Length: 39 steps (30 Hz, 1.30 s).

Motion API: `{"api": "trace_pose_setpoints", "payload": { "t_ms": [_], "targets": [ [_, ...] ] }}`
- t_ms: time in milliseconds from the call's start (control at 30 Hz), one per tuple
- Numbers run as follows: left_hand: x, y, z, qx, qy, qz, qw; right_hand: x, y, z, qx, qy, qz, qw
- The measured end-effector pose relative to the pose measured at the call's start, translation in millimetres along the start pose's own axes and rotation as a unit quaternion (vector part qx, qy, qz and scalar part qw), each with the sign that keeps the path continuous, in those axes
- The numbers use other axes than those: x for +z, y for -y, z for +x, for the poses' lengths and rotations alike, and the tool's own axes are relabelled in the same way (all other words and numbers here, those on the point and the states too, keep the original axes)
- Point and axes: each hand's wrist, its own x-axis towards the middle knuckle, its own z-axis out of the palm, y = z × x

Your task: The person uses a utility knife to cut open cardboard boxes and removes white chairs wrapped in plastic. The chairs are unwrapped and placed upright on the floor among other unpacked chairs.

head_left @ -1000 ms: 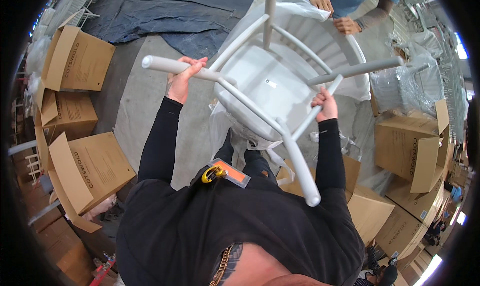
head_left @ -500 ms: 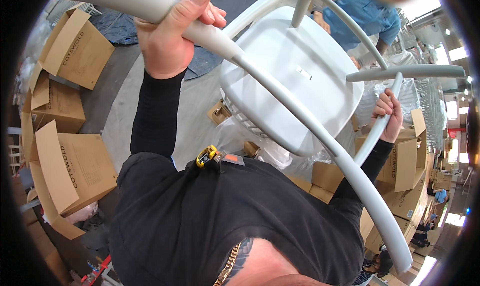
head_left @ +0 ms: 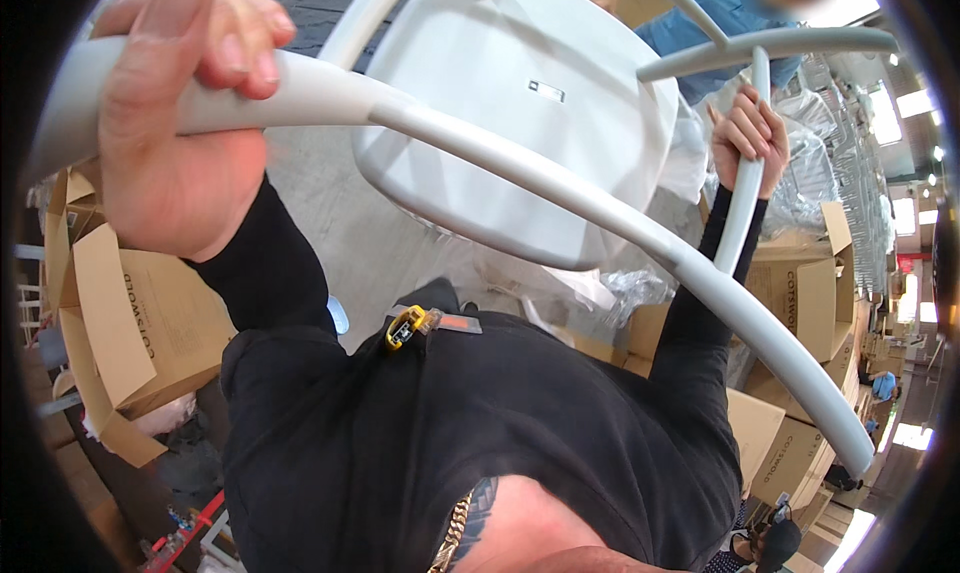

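Observation:
A light grey chair [head_left: 500, 183] is lifted in front of me, tilted, with the underside of its seat showing a small white label. My left hand [head_left: 180, 123] is wrapped round a thick leg of it at the upper left, close to the camera. At the upper right my right hand [head_left: 750, 143] grips a thinner bar that joins the leg crossing in front. That long leg runs down to the right and ends past my right arm. Part of the chair is cut off by the top edge.
Open cardboard boxes [head_left: 165, 323] stand at the left, and more cardboard boxes [head_left: 790, 293] at the right. Clear plastic wrapping [head_left: 640, 298] lies below the seat. Another person in a blue shirt [head_left: 710, 33] is beyond the chair. A yellow tool [head_left: 405, 328] is clipped to my chest.
The chair has shifted to the left and turned slightly. My left hand has come left and closer to the camera; my right hand has moved a little up and left. Both keep their grip.

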Motion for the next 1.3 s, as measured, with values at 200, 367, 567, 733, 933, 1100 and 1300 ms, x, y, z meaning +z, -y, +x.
{"api": "trace_pose_setpoints", "payload": {
  "t_ms": [200, 367, 567, 733, 933, 1100, 1300],
  "targets": [
    [-25.9, -34.9, -22.4, -0.033, -0.029, 0.077, 0.996, -12.6, -65.0, 27.4, 0.051, -0.013, 0.057, 0.997],
    [-77.4, -38.5, -53.3, -0.024, -0.18, 0.082, 0.98, 1.6, -134.4, 87.8, 0.084, 0.0, 0.08, 0.993],
    [-172.9, -11.5, -74.5, -0.024, -0.312, 0.077, 0.947, 23.9, -223.3, 183.0, 0.125, -0.004, 0.123, 0.985],
    [-271.6, 18.1, -57.9, -0.049, -0.367, 0.056, 0.927, 40.5, -287.0, 257.9, 0.136, -0.029, 0.137, 0.981],
    [-367.7, 71.8, -34.8, -0.024, -0.394, 0.009, 0.919, 70.9, -315.5, 350.3, 0.131, -0.034, 0.14, 0.981],
    [-450.1, 154.0, -2.1, -0.024, -0.481, 0.237, 0.844, 86.0, -338.2, 453.2, 0.132, -0.005, 0.162, 0.978],
    [-392.9, 268.6, 17.2, -0.021, -0.026, 0.497, 0.867, 31.2, -389.6, 569.4, 0.122, -0.099, 0.064, 0.986]
  ]
}}
